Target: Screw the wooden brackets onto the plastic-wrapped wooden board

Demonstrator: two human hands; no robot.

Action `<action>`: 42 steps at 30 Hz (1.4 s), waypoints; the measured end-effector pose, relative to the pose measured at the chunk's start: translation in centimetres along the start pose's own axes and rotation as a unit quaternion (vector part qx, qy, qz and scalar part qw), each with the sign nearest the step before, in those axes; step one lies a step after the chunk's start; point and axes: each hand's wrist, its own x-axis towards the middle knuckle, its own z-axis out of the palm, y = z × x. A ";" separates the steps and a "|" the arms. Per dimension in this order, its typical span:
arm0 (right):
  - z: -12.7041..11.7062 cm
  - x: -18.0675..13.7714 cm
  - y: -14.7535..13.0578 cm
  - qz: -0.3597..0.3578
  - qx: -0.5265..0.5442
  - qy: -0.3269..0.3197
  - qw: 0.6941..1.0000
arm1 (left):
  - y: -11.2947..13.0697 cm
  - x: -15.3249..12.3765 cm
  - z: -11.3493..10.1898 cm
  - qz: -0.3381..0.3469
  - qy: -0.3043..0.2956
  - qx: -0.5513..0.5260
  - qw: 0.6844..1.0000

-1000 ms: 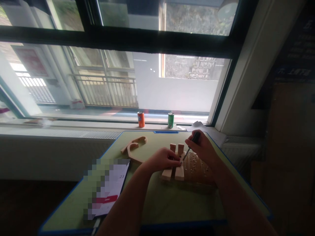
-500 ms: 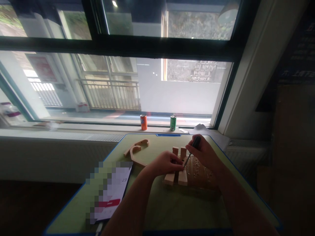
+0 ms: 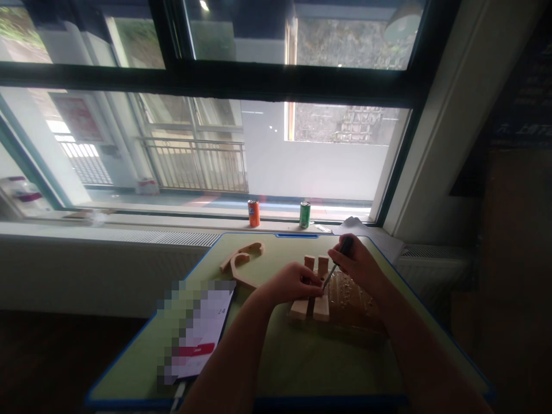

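My right hand [image 3: 356,261] is closed around the dark handle of a screwdriver [image 3: 346,245], whose thin shaft slants down to the left. Its tip meets the right-hand wooden slat [image 3: 321,309], close to a dark hole in the wood. At that tip, the fingers of my left hand [image 3: 294,283] are pinched together; what they hold, if anything, is too small to see. Beside it lies a second wooden slat [image 3: 299,309], parallel, with a narrow gap between the two. To the right is a shiny brown flat surface [image 3: 351,296] with small bits scattered over it.
Curved wooden pieces [image 3: 241,270] lie at the table's back left. A tablet-like screen [image 3: 207,322], partly pixelated, with a cable is left of my forearm. On the sill stand an orange can [image 3: 253,214] and a green can [image 3: 305,215]. The green table [image 3: 302,374] has a blue edge.
The view has shifted slightly. Both hands and the screwdriver keep nearly the same place at the slat. The number on the screen went from 23 to 24.
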 end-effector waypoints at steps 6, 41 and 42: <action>0.2 -0.1 -0.1 -0.001 -0.002 0.011 1.000 | 0.1 -0.1 0.0 0.001 -0.007 -0.003 1.000; -0.2 -0.8 -1.6 -0.063 -0.080 -0.050 0.994 | -0.6 0.2 0.3 0.038 -0.024 -0.028 0.999; -0.2 -0.8 -2.0 -0.068 -0.095 -0.056 0.992 | -0.6 0.1 0.3 0.038 -0.022 -0.033 0.998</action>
